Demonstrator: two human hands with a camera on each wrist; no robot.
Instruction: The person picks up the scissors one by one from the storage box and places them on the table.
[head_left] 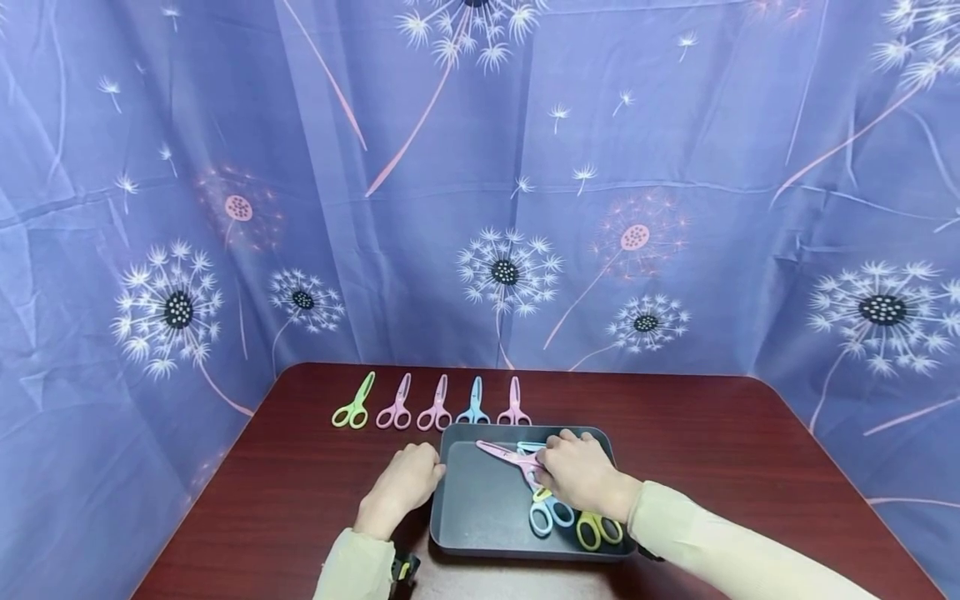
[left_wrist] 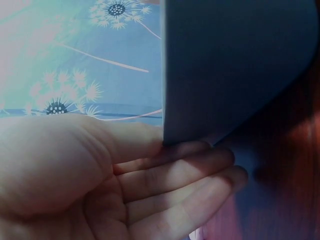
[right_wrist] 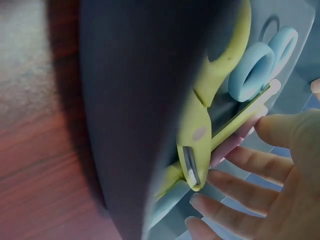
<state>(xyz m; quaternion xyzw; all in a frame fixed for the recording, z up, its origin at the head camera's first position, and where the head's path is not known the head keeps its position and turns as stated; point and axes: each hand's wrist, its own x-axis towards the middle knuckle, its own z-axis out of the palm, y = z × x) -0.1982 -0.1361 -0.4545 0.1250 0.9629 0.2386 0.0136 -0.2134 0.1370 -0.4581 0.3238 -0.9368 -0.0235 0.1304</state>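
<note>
A dark grey tray (head_left: 476, 512) sits at the table's front, several scissors in its right half. My left hand (head_left: 405, 483) pinches the tray's left rim between thumb and fingers, as the left wrist view shows. Over the tray's right side, my right hand (head_left: 583, 473) has its thumb and index finger on either side of a pair of pink scissors (head_left: 504, 454), whose tip points left. Nearest the front wall are blue scissors (head_left: 551, 515) and yellow scissors (head_left: 598, 531). The right wrist view shows yellow scissors (right_wrist: 200, 125) close beside the fingers. My right hand hides part of the pile.
Behind the tray, a row on the dark red table (head_left: 690, 433) holds green scissors (head_left: 360, 400), two pink scissors (head_left: 402, 396), blue scissors (head_left: 476, 396) and another pink pair (head_left: 514, 396). The tray's back edge overlaps the last two in view. A dandelion-print curtain (head_left: 420, 275) surrounds the table.
</note>
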